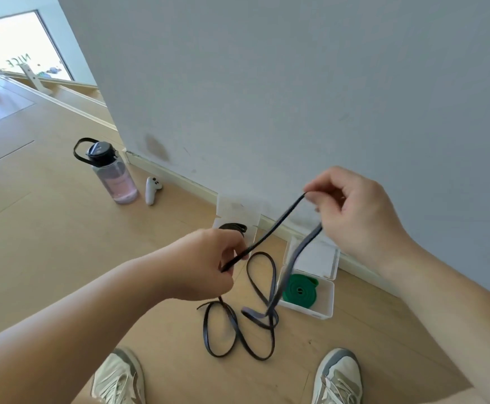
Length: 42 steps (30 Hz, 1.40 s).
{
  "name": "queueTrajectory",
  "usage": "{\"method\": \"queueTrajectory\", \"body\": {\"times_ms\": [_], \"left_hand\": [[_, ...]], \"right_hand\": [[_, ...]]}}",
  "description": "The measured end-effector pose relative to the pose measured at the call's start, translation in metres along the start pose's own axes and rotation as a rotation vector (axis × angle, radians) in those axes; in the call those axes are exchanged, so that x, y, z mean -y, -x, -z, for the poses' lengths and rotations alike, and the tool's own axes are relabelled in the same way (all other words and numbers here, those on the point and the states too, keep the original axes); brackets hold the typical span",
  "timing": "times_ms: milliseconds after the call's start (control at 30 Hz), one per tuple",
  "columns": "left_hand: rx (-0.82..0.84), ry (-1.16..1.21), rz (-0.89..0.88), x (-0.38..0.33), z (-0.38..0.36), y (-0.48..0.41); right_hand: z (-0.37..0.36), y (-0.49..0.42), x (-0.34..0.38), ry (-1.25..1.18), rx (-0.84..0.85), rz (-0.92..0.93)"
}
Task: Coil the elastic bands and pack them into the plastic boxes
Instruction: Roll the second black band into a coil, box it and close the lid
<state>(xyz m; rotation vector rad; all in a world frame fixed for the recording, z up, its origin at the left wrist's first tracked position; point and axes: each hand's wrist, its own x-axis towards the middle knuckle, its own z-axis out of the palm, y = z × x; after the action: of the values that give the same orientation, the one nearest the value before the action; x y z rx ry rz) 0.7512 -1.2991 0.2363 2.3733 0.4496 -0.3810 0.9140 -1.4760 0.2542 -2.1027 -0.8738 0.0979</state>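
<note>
A person's right hand pinches one end of a long, flat black elastic band, held raised. The left hand, lower, grips the same band further along. The remaining band hangs below both hands in loose loops on the wooden floor. Just below the right hand sits an open white plastic box containing a coiled green elastic band.

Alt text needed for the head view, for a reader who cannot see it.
Two bare hands, left hand and right hand, hold up a long black elastic band whose slack loops on the wooden floor. By the wall, one open plastic box holds a coiled green band.
</note>
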Motion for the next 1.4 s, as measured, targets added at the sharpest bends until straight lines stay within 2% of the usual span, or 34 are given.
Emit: {"method": "queueTrajectory", "body": {"times_ms": [67, 167, 267, 367, 500, 600, 733, 900, 1033, 1233, 1400], "left_hand": [[0.014, 0.015, 0.018, 0.002, 0.004, 0.001], [-0.062, 0.007, 0.020, 0.007, 0.013, 0.001], [-0.145, 0.028, -0.022, 0.010, 0.018, 0.004], [-0.305, 0.079, -0.086, 0.006, 0.016, 0.005], [-0.379, 0.162, -0.221, -0.006, 0.005, 0.006], [-0.422, 0.185, -0.320, -0.013, -0.002, 0.006], [-0.457, 0.235, -0.331, -0.018, 0.001, 0.007], [-0.453, 0.117, -0.204, -0.005, 0.012, 0.008], [-0.589, 0.114, -0.241, 0.002, 0.020, 0.009], [-0.682, 0.219, -0.304, -0.005, 0.015, 0.010], [-0.785, 0.180, -0.412, -0.011, 0.006, 0.003]], "right_hand": [[0.010, -0.005, -0.015, 0.051, -0.061, -0.112], [0.013, -0.009, -0.038, 0.131, -0.085, -0.236], [0.011, -0.010, -0.052, 0.231, -0.002, -0.325], [0.006, -0.009, -0.050, 0.299, 0.137, -0.368], [-0.006, 0.003, -0.015, -0.020, 0.330, -0.197], [-0.018, 0.017, 0.016, -0.305, 0.438, -0.147], [-0.023, 0.019, 0.029, -0.341, 0.359, -0.171], [-0.014, 0.013, 0.019, -0.231, 0.237, -0.144], [-0.006, 0.009, 0.005, -0.200, 0.152, -0.216], [-0.009, 0.015, 0.017, -0.359, 0.256, -0.214], [-0.017, 0.021, 0.029, -0.451, 0.216, -0.166]]}}
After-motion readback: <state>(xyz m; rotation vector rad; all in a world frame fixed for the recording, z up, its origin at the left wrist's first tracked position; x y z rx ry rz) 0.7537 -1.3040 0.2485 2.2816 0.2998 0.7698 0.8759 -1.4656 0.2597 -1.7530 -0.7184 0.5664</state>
